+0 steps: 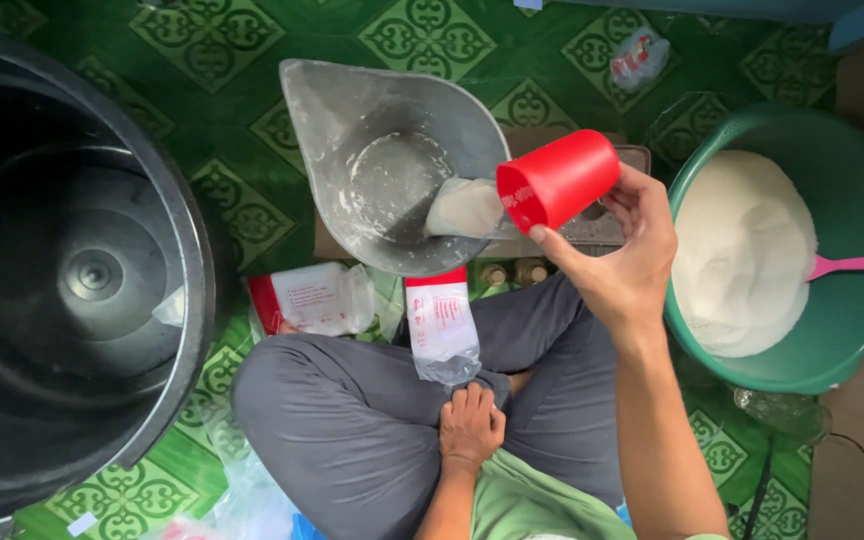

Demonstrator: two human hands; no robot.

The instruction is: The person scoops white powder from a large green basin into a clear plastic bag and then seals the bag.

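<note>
Head view: powder may be spilled if the red cup (557, 180), gripped and tipped by the right hand (622, 255), overshoots the bag (442, 325) pinched by the left hand (470, 425).

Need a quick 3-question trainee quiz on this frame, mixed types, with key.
1. True or false: the right hand tips a red cup so white powder falls into the grey scale pan.
2. The pink scoop handle rests in: A) black bin B) green basin C) grey scale pan
3. What does the left hand pinch?

Key: 1 true; 2 B; 3 the clear plastic bag with red print, at its lower end.
</note>
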